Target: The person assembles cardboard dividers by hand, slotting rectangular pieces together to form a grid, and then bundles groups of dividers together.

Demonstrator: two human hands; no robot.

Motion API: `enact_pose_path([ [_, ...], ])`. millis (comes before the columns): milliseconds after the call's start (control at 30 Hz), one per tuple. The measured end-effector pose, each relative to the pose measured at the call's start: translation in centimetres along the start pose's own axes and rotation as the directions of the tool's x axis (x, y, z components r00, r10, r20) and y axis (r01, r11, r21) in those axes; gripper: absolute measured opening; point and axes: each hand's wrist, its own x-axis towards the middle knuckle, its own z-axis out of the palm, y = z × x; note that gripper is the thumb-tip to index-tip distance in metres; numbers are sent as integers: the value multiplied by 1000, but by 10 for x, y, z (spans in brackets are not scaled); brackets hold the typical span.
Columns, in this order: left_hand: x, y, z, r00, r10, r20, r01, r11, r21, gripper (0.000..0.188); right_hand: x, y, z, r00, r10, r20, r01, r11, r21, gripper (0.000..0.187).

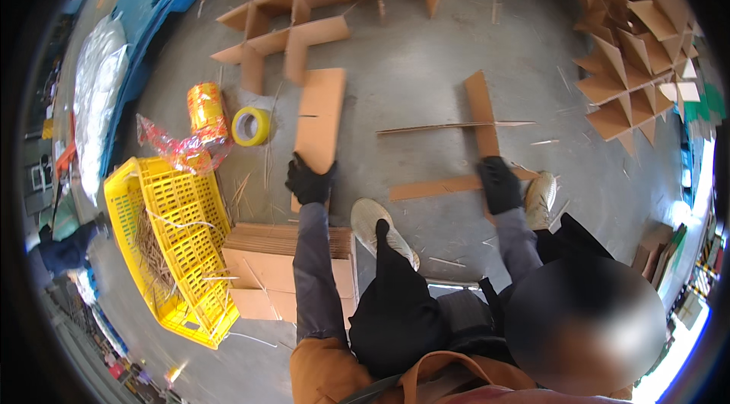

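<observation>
A slotted cardboard strip (321,128) was gripped by the left hand (310,180), crossed cardboard pieces (479,103) by the right hand (500,185); a yellow crate (199,256) was seen at eight o'clock.

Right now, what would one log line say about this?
left hand: gloved, holding slotted cardboard strip | right hand: gloved, at crossed cardboard strips | left side: yellow tape roll, yellow crate

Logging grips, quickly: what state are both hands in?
Left hand: closed, holding a cardboard strip.
Right hand: at the crossed cardboard strips; whether it grips cannot be told.
</observation>
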Motion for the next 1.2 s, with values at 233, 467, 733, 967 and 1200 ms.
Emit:
enact_pose_path([
  [233,-117,129,-82,808,565,-164,-569,677,-467,95,18,-91,82,995,-39,93,-8,889,458,59],
  [467,-69,181,-26,769,619,-159,-634,769,-77,54,62,-55,-33,983,-160,91,157,987,34,43],
  [733,-85,190,-1,741,649,-173,-671,724,-160,54,82,-28,20,949,109,295,27,907,-421,47],
  [967,-120,147,15,532,815,228,-725,578,-376,32,92,-9,26,951,30,308,100,912,-398,42],
  [1200,-122,151,12,529,835,149,-768,546,-334,24,63,-30,52,975,103,196,18,846,-533,33],
])
